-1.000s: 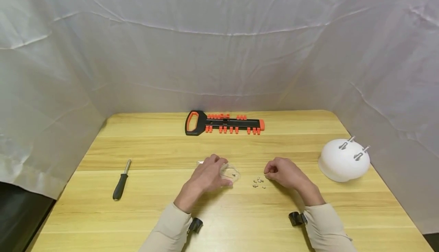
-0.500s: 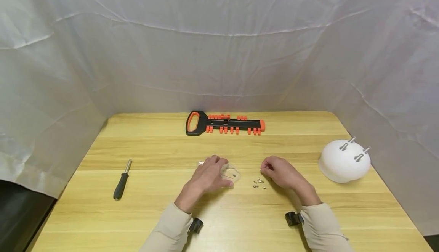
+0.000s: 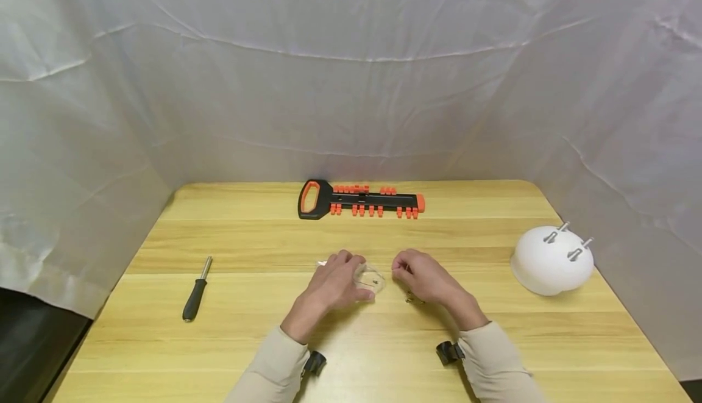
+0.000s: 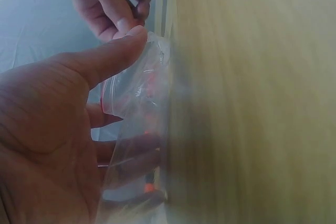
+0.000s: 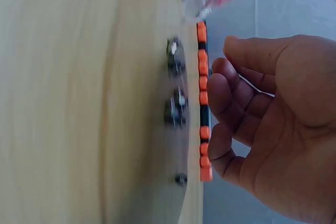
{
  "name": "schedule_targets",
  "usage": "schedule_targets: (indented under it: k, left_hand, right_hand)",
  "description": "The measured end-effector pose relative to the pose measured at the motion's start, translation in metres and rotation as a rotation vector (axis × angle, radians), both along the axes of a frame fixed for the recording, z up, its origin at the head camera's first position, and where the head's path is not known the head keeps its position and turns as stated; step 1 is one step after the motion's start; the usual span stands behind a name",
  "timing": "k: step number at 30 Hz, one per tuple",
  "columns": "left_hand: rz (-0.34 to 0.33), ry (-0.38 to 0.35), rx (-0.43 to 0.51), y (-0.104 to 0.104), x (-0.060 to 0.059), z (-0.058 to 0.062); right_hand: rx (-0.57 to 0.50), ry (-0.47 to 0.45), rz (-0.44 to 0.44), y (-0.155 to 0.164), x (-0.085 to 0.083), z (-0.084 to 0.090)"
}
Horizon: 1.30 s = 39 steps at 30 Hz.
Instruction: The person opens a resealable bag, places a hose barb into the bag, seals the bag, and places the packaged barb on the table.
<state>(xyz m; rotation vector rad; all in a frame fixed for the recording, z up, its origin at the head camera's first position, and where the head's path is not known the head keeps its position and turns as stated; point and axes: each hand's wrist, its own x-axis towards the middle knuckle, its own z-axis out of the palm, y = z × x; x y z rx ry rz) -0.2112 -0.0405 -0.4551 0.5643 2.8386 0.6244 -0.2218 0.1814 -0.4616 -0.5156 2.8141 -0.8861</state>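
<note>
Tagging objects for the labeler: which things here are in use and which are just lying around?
In use: left hand holding clear plastic bag; right hand beside it; small metal bits on table.
Idle: screwdriver, orange-black bit rack, white dome.

Two hands were over the worktop [image 3: 493, 342]: one left hand [image 3: 331, 284] and one right hand [image 3: 425, 278]. There was one clear plastic bag [image 3: 368, 278], one screwdriver [image 3: 195, 296], one black-and-orange holder rail [image 3: 362, 199] and one white dome [image 3: 551, 261] bearing two metal pins [image 3: 554, 233]. The small metal screws [image 5: 175, 100] numbered at least three.
</note>
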Motion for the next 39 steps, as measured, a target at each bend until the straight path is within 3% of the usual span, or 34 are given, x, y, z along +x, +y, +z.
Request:
schedule_targets:
  k: [19, 39]
  left_hand:
    - [0.004, 0.005, 0.018, -0.001, 0.001, -0.002]
    - [0.011, 0.001, 0.013, 0.0, 0.0, -0.001]
  right_hand:
    - [0.055, 0.011, 0.077, -0.03, 0.004, -0.002]
    - [0.013, 0.002, -0.009, 0.009, 0.006, 0.004]
